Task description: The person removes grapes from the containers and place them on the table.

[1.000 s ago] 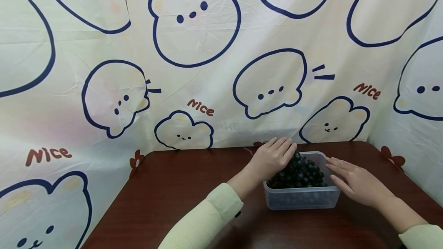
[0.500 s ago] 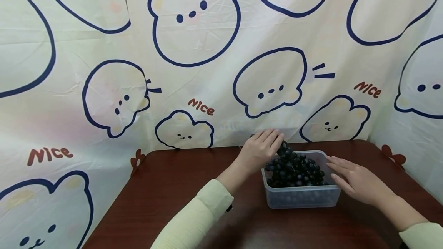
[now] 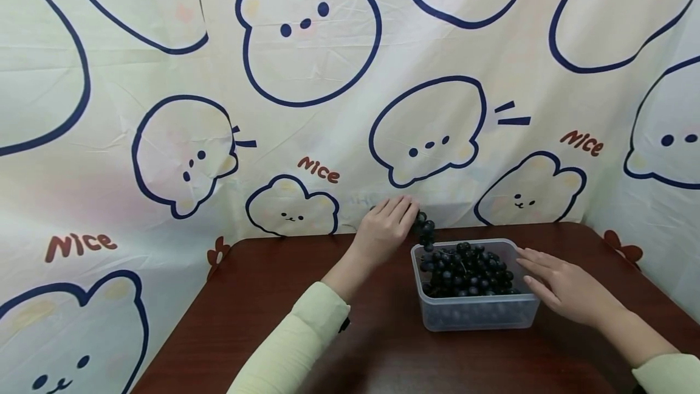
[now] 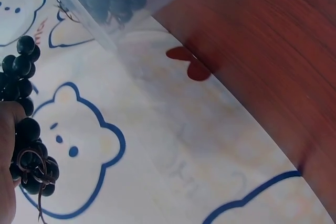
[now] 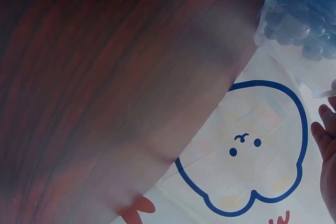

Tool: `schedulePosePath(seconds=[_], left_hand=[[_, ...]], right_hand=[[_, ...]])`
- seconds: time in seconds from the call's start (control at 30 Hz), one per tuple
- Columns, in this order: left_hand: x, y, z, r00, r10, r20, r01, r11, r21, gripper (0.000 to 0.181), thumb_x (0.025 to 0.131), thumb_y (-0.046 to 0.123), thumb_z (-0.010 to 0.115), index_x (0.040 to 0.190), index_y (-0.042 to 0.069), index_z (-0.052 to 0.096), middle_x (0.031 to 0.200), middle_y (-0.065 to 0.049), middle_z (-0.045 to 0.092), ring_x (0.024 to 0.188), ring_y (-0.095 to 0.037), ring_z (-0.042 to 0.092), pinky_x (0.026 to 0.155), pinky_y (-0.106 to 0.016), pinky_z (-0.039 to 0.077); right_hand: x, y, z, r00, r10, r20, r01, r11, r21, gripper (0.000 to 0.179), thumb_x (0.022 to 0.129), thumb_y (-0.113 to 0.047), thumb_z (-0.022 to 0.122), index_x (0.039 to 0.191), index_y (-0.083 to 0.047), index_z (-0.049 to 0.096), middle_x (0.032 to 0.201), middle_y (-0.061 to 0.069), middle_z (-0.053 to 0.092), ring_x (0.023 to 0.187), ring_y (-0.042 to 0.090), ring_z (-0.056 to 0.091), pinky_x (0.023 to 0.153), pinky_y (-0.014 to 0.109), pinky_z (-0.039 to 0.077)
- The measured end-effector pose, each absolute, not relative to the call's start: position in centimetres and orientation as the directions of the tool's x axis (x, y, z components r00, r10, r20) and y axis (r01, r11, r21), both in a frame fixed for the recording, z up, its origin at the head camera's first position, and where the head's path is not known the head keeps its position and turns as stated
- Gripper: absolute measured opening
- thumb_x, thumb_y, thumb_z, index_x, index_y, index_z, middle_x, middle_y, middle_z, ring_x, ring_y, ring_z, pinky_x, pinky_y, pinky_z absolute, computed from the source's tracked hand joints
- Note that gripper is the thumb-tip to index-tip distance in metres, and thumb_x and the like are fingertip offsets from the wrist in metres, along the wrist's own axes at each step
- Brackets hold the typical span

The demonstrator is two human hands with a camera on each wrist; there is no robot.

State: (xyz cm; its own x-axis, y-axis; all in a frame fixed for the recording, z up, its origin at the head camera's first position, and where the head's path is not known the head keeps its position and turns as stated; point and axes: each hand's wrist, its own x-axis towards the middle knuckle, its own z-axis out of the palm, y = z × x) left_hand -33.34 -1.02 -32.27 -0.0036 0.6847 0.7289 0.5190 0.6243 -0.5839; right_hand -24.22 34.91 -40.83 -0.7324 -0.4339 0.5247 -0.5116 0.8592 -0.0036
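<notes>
My left hand [image 3: 381, 230] grips a bunch of dark grapes [image 4: 22, 66], held up left of the tub above the far table edge. Part of that bunch dangles past my fingers toward the tub's back left corner in the head view, and its twiggy stem shows in the left wrist view. A clear plastic tub [image 3: 476, 315] holds more dark grapes [image 3: 467, 272], heaped mostly toward its left and middle. At the tub's right side, my right hand [image 3: 574, 287] has its fingers straight, fingertips right at the rim.
The tub stands on a dark reddish-brown wooden table [image 3: 262, 315]. Behind and beside it hangs a pale cloth [image 3: 306, 132] printed with blue bear outlines, close along the table's back edge.
My left hand has risen out over the tub's left rim and moved left, drawing the bunch of grapes up from the heap. My right hand stays put at the tub's side.
</notes>
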Motion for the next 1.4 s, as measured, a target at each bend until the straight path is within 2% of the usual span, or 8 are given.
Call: schedulePosePath(seconds=[0.23, 0.47, 0.77, 1.13, 1.4], left_hand=[[-33.8, -3.0, -32.4, -0.062, 0.685, 0.726, 0.510, 0.647, -0.566, 0.029, 0.093, 0.007, 0.065, 0.122, 0.004, 0.067, 0.120, -0.012, 0.066, 0.110, -0.024, 0.063, 0.093, -0.037, 0.049], [-34.5, -4.5, -32.9, -0.076, 0.676, 0.733, 0.486, 0.667, -0.565, 0.033, 0.090, 0.008, 0.069, 0.122, 0.004, 0.067, 0.119, -0.012, 0.066, 0.108, -0.025, 0.064, 0.091, -0.037, 0.050], [-35.5, -5.6, -34.4, -0.100, 0.683, 0.724, 0.469, 0.674, -0.571, 0.032, 0.089, 0.002, 0.068, 0.121, 0.001, 0.067, 0.119, -0.014, 0.066, 0.109, -0.026, 0.063, 0.093, -0.038, 0.049], [-36.4, -5.9, -36.6, -0.132, 0.680, 0.722, 0.449, 0.690, -0.568, 0.028, 0.088, 0.002, 0.069, 0.116, 0.002, 0.069, 0.113, -0.013, 0.068, 0.104, -0.027, 0.065, 0.088, -0.037, 0.052], [-36.6, -5.6, -38.1, -0.194, 0.691, 0.696, 0.440, 0.696, -0.568, 0.028, 0.089, 0.002, 0.067, 0.117, 0.003, 0.069, 0.113, -0.012, 0.068, 0.102, -0.025, 0.065, 0.084, -0.037, 0.054]], right_hand=[[-24.1, 34.9, -40.8, -0.735, -0.428, 0.526, -0.508, 0.862, -0.008, 0.039, 0.091, -0.020, 0.068, 0.125, -0.001, 0.065, 0.132, 0.019, 0.057, 0.118, 0.034, 0.055, 0.100, 0.004, 0.003], [-24.0, 34.9, -40.8, -0.734, -0.426, 0.529, -0.506, 0.862, -0.008, 0.039, 0.090, -0.019, 0.069, 0.125, -0.001, 0.065, 0.132, 0.019, 0.057, 0.117, 0.035, 0.055, 0.100, 0.005, 0.003], [-24.0, 35.0, -40.9, -0.737, -0.425, 0.525, -0.506, 0.863, -0.011, 0.039, 0.090, -0.019, 0.069, 0.124, -0.002, 0.066, 0.132, 0.019, 0.057, 0.117, 0.035, 0.055, 0.100, 0.004, 0.003], [-24.0, 34.9, -41.0, -0.740, -0.427, 0.520, -0.504, 0.863, -0.008, 0.040, 0.090, -0.019, 0.069, 0.125, -0.002, 0.065, 0.133, 0.019, 0.057, 0.118, 0.036, 0.054, 0.100, 0.005, 0.003], [-24.1, 34.7, -40.8, -0.736, -0.434, 0.520, -0.508, 0.861, 0.000, 0.039, 0.090, -0.019, 0.068, 0.125, -0.001, 0.065, 0.132, 0.019, 0.057, 0.118, 0.036, 0.054, 0.100, 0.005, 0.002]])
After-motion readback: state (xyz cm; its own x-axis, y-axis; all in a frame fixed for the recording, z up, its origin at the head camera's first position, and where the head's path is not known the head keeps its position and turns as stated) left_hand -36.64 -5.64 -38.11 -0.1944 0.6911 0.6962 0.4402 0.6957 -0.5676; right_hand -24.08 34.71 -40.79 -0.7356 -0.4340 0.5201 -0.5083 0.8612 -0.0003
